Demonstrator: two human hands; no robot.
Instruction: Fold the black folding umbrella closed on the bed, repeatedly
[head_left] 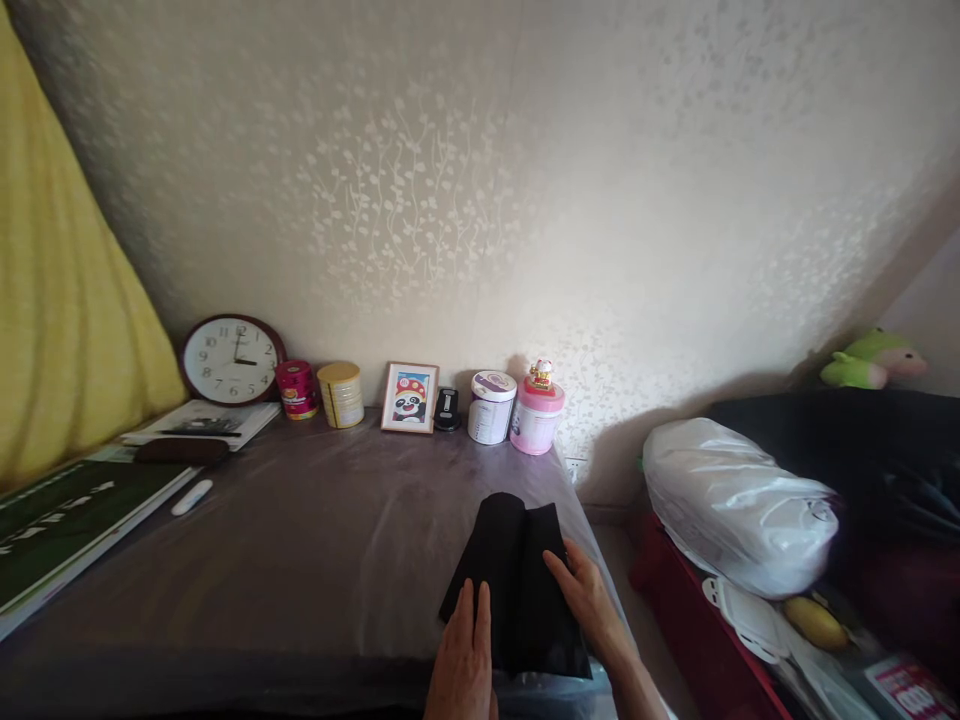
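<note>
I've got both hands at the near right part of the table (300, 560), on a folded black cloth (480, 570) lying by the right edge w/ a lengthwise crease btwn its two halves. My left hand (461, 650) rests palm down on the near left half, fingers straight & close together, not gripping. My right hand (596, 600) is at the right border, thumb side over the top; its other fingers are mostly out of my sight, so can't tell if it's pinching the cloth or just pressing.

Far side, left to right along the wall (637, 250): round clock (232, 360), red can (298, 390), yellow tin (342, 397), picture frame (409, 398) w/ a cartoon panda, small black item (447, 408), white tub (491, 410), then pink tub (535, 425) w/ a figurine (541, 375) on its lid.

On the left: big green book (82, 520), brown case (182, 452) & white stick (192, 497), next to a yellow curtain (67, 280).

Off the table to the right: pale plastic bag (735, 500) over a red box (697, 625), w/ a green plush toy (862, 365) farther back.
</note>
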